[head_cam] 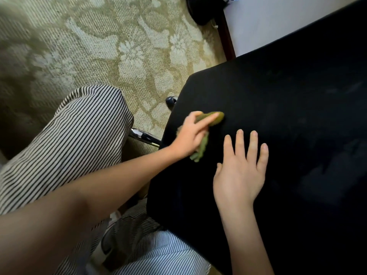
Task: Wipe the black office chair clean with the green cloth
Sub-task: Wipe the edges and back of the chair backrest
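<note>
One green cloth [216, 117], gripped in the left hand [189, 135], pressed on one black chair [288, 108]. Right hand [241, 175] flat on seat, fingers straight, spread. Hands counted: two.

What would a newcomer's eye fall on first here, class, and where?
The broad black fabric chair seat fills the right half. Near its left edge the left hand grips a crumpled green cloth against it, with the right hand lying flat and spread just beside. Black-and-white striped trousers cover the lower left, over a pale floral carpet.
</note>
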The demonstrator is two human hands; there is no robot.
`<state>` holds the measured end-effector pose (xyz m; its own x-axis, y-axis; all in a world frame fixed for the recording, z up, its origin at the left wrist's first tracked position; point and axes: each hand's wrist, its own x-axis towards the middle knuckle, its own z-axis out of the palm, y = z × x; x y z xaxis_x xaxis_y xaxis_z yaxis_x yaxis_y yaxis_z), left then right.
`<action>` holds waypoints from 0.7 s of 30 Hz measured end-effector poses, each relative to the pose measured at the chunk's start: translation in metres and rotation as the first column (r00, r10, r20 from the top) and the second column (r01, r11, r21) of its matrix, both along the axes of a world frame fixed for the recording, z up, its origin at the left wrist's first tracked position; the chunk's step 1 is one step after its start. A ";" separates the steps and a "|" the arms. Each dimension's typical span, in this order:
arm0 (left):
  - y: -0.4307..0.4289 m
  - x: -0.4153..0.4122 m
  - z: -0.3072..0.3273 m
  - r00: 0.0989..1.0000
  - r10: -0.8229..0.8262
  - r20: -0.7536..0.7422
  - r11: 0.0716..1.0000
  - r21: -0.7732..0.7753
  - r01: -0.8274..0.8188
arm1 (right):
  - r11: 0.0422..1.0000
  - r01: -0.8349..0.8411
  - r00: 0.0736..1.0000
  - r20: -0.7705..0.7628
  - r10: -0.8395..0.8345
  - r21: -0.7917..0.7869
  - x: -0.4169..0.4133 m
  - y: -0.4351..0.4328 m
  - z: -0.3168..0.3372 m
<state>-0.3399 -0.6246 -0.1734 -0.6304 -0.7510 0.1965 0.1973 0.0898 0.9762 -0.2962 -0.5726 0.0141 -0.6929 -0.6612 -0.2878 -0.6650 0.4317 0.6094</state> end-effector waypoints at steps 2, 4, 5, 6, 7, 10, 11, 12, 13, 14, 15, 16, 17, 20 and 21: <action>-0.004 0.004 -0.035 0.985 0.006 0.172 0.987 0.156 -0.033 | 1.000 -0.007 1.000 -0.005 0.007 0.001 -0.002 0.004 -0.003; -0.003 0.014 -0.064 0.961 -0.041 0.274 0.956 0.289 -0.041 | 1.000 -0.020 1.000 -0.016 0.021 0.007 -0.006 0.010 -0.007; 0.000 0.018 -0.072 0.946 -0.064 0.317 0.943 0.329 -0.047 | 1.000 -0.024 0.999 -0.022 0.024 0.015 -0.008 0.014 -0.010; 0.003 0.020 -0.080 0.943 -0.049 0.329 0.933 0.352 -0.075 | 1.000 -0.025 0.999 -0.027 0.025 0.017 -0.009 0.017 -0.013; 0.006 0.023 -0.083 0.933 -0.050 0.355 0.923 0.373 -0.093 | 1.000 -0.022 0.999 -0.032 0.022 0.015 -0.011 0.019 -0.016; 0.015 0.026 -0.091 0.912 -0.041 0.409 0.878 0.450 -0.163 | 1.000 -0.019 0.999 -0.037 0.019 0.016 -0.011 0.023 -0.020; 0.017 0.028 -0.087 0.907 -0.039 0.420 0.864 0.469 -0.180 | 1.000 -0.017 0.999 -0.037 0.018 0.019 -0.010 0.024 -0.020; 0.020 0.027 -0.086 0.905 -0.013 0.425 0.859 0.468 -0.207 | 1.000 -0.013 0.999 -0.038 0.014 0.026 -0.010 0.023 -0.019; 0.022 0.029 -0.078 0.895 -0.024 0.445 0.859 0.468 -0.209 | 0.999 -0.006 0.999 -0.039 0.008 0.038 -0.009 0.023 -0.019; 0.027 0.028 -0.076 0.895 -0.005 0.447 0.867 0.447 -0.219 | 0.999 0.000 0.999 -0.037 0.002 0.053 -0.008 0.022 -0.018; 0.029 0.029 -0.067 0.897 -0.003 0.442 0.874 0.437 -0.212 | 0.998 0.005 1.000 -0.030 -0.003 0.069 -0.006 0.021 -0.017; 0.033 0.028 -0.060 0.907 0.017 0.421 0.883 0.419 -0.211 | 0.997 0.011 1.000 -0.023 -0.009 0.081 -0.004 0.020 -0.015; 0.034 0.029 -0.048 0.915 0.008 0.404 0.892 0.411 -0.189 | 0.996 0.014 1.000 -0.018 -0.013 0.090 -0.002 0.019 -0.013; 0.037 0.029 -0.023 0.950 0.015 0.311 0.910 0.390 -0.142 | 0.992 0.022 1.000 0.004 -0.023 0.121 0.007 0.015 -0.004; 0.035 0.030 -0.009 0.957 0.002 0.291 0.921 0.373 -0.115 | 0.991 0.026 1.000 0.010 -0.027 0.132 0.009 0.014 -0.001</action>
